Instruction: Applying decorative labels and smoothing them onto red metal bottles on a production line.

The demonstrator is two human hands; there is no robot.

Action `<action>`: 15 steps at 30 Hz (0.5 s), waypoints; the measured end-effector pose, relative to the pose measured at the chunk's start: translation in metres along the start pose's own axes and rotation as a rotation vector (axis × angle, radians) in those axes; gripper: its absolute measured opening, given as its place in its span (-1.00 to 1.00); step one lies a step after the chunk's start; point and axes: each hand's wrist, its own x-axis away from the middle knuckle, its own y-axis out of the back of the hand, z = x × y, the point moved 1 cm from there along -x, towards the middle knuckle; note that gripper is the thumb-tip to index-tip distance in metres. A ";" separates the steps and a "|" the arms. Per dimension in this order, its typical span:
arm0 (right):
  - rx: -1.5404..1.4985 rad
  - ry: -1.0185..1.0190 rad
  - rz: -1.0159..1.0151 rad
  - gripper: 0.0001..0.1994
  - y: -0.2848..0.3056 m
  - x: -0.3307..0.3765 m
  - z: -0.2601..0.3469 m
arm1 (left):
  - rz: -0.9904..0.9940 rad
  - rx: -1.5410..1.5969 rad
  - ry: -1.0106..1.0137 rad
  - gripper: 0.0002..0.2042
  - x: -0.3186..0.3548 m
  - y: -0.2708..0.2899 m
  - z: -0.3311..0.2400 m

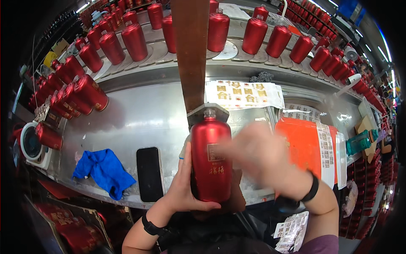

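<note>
A glossy red bottle point(211, 184) with a clear neck stands upright in front of me, and its top rests by a bracket point(195, 115) on a brown post. My left hand point(182, 192) is wrapped round the bottle's lower left side. A small square label point(215, 152) with gold marks sits on the bottle's front. My right hand point(264, 156) is smeared by motion, its fingertips at the right edge of that label; whether they hold anything cannot be made out. Behind the bottle lies a sheet of gold stickers point(243, 95).
A blue cloth point(103, 171) and a black phone point(149, 174) lie on the metal table. To the right are an orange-red pad point(292, 133) with a sticker strip point(325, 148) and a teal bottle point(359, 143). Red bottles point(218, 31) line the curved conveyor; a scale point(31, 142) stands left.
</note>
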 end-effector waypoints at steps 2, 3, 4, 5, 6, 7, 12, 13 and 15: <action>-0.233 0.230 -0.047 -0.60 -0.011 0.026 0.035 | -0.006 -0.068 -0.029 0.52 -0.006 0.000 0.007; -0.346 0.275 0.097 -0.61 -0.006 0.031 0.042 | -0.005 0.059 0.046 0.52 -0.008 -0.006 0.010; -0.493 0.193 0.149 -0.62 -0.004 0.030 0.044 | -0.007 0.058 0.048 0.52 -0.010 -0.004 0.009; -0.482 0.082 0.206 -0.64 -0.002 0.024 0.031 | 0.009 0.027 0.038 0.53 -0.012 -0.001 0.005; -0.469 -0.033 0.261 -0.66 0.002 0.011 0.011 | 0.030 -0.002 0.028 0.53 -0.015 0.001 0.002; -0.498 -0.144 0.096 -0.71 -0.006 0.008 -0.018 | 0.037 -0.072 -0.006 0.55 -0.017 0.001 0.002; -0.122 -0.052 -0.091 -0.64 -0.005 -0.009 -0.049 | 0.035 -0.069 0.046 0.57 -0.025 0.018 0.010; -0.206 0.119 -0.108 -0.59 -0.016 -0.004 -0.035 | 0.056 -0.076 0.032 0.56 -0.029 0.022 0.012; -0.310 0.237 -0.035 -0.58 -0.033 0.013 -0.007 | 0.075 -0.108 -0.033 0.50 -0.037 0.024 0.023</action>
